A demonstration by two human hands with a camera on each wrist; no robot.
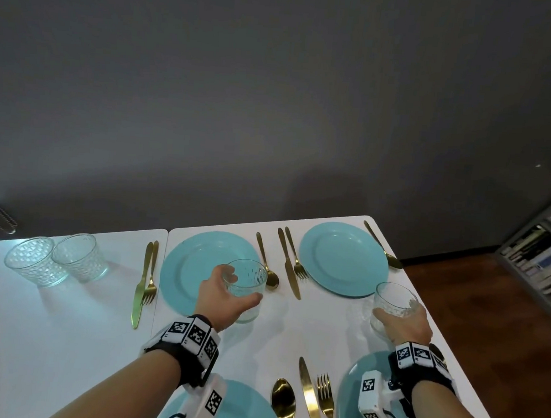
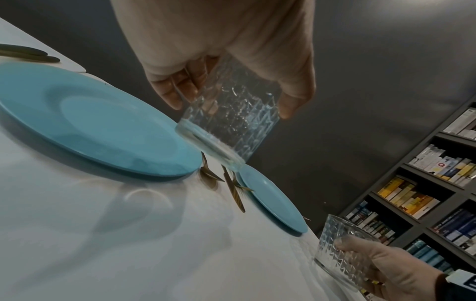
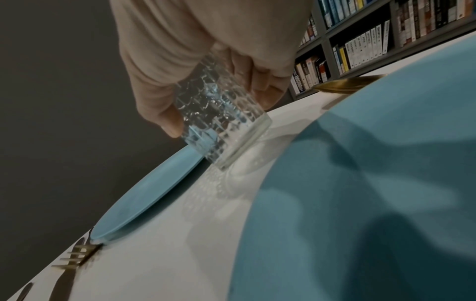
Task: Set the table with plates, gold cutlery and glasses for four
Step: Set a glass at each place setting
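My left hand [image 1: 243, 288] grips a clear patterned glass [image 1: 253, 272] by its side, raised above the white table [image 1: 62, 341] at the near right edge of the far left blue plate [image 1: 191, 268]. The left wrist view shows this glass [image 2: 231, 122] tilted in the air, its shadow on the table below. My right hand [image 1: 399, 310] grips a second glass [image 1: 392, 295] between the far right plate [image 1: 344, 259] and the near right plate [image 1: 351, 410]. Its base [image 3: 242, 150] is at or just above the tabletop. Gold cutlery [image 1: 289, 265] lies beside each plate.
Two more glasses [image 1: 35, 260] [image 1: 80, 257] stand together at the far left of the table. A near left plate [image 1: 244, 409] lies under my left forearm, with a spoon, knife and fork [image 1: 310, 397] to its right. A bookshelf [image 1: 544, 257] stands to the right; the table's right edge is close to my right hand.
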